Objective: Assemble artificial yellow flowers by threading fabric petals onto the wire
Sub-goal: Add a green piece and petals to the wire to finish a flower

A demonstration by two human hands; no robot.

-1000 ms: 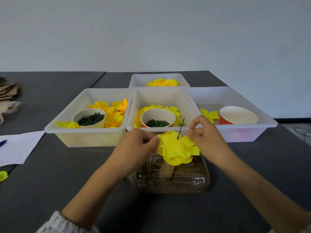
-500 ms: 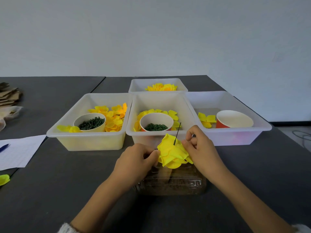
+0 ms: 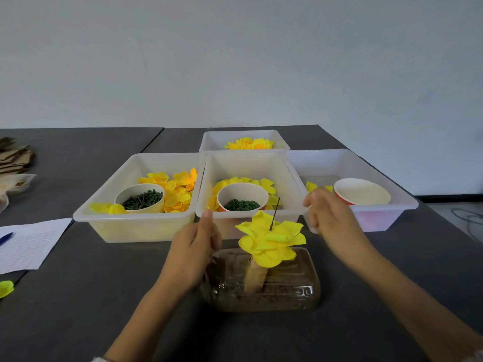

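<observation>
A yellow fabric flower (image 3: 270,240) of several petals sits threaded on a thin dark wire (image 3: 275,212) that sticks up from a clear plastic box (image 3: 287,283) holding brown material. My left hand (image 3: 194,246) hovers just left of the flower, fingers relaxed, holding nothing. My right hand (image 3: 326,215) is to the right of the flower, blurred, with loose fingers and nothing in it. Neither hand touches the flower.
Behind stand white bins: the left bin (image 3: 104,205) holds yellow petals and a cup of green pieces (image 3: 142,198), the middle bin (image 3: 206,184) likewise, the right bin (image 3: 402,197) holds a red cup (image 3: 362,192), the far bin (image 3: 209,139) finished flowers. Lined paper (image 3: 28,244) lies left.
Both hands have let go of the flower and moved apart, the left hand to the left, the right hand up and to the right. The petals now spread open on the wire.
</observation>
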